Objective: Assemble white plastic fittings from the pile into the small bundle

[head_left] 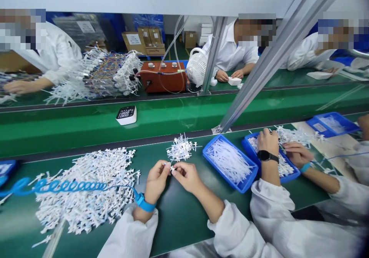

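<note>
A small white part (172, 168) is being pinched between the fingertips of the left hand (156, 182) and the right hand (187, 176), low in the middle of the frame, just above the dark green table (178, 215). Both hands are being kept closed on it, thumbs and forefingers meeting at the part. A blue wrist strap (143, 202) is being worn on the left wrist, and its coiled blue cord (66, 186) is being trailed out toward the left edge of the frame.

A big heap of white parts (86, 189) is lying under that cord at lower left. A smaller heap (181, 149) is lying just above the hands. To the right of centre a blue tray (211, 162) is being filled with thin white strips.

At right, a co-worker's hands are being rested in a second blue tray (248, 144) of white parts: one hand (268, 139) with a black watch (266, 156) on its wrist, the other hand (296, 153) with a blue band. A third blue tray (331, 123) is lying at the far right.

A white meter (126, 115) is sitting on the bright green belt (259, 108) in the middle band of the frame. Beyond it, at upper centre, a red box (167, 79) with tubing and a white fan (196, 66) are standing, and bundles of wired white pieces (98, 73) are piled at upper left. People in white coats are being seen along the far side.
</note>
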### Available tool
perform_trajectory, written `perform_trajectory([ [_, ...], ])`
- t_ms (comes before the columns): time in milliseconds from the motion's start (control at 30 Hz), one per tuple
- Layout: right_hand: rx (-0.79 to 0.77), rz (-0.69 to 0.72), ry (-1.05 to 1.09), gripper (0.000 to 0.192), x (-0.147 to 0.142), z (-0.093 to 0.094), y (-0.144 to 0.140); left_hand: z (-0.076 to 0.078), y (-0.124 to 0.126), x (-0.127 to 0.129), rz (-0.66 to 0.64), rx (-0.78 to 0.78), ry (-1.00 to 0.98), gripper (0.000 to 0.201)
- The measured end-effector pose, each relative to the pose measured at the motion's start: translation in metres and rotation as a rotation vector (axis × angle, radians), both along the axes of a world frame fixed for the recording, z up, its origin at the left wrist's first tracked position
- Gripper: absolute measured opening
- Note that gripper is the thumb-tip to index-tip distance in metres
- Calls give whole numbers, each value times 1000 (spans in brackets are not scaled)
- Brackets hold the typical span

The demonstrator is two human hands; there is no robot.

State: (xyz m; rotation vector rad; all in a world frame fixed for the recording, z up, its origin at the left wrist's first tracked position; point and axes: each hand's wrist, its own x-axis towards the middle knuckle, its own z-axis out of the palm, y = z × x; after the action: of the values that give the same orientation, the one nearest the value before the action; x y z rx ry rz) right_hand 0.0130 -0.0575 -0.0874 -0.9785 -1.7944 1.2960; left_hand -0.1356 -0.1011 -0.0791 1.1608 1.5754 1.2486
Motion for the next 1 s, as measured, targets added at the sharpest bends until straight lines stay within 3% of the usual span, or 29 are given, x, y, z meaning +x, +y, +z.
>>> perform_trajectory([
  [300, -94, 23, 21, 25, -1, -2, 3, -3, -1, 0, -1, 24, -8, 30],
  [467, 104, 24, -180, 22, 3, -5, 2, -9, -12, -1, 21, 49, 60, 22],
  [633, 272, 119, -426, 28, 9, -20, 9, -14, -26, -10, -54, 142, 440, 16],
  [800, 296, 239, -665, 35, 6, -33, 20, -21, -34, -17, -85, 31, 792, 18],
  [900, 255, 250, -664, 41, 10, -28, 15, -13, -37, -17, -51, -21, 870, 20],
  [1000, 204, 208, -568, 47, 29, -9, -13, 4, -52, -12, 2, 13, 846, 20],
])
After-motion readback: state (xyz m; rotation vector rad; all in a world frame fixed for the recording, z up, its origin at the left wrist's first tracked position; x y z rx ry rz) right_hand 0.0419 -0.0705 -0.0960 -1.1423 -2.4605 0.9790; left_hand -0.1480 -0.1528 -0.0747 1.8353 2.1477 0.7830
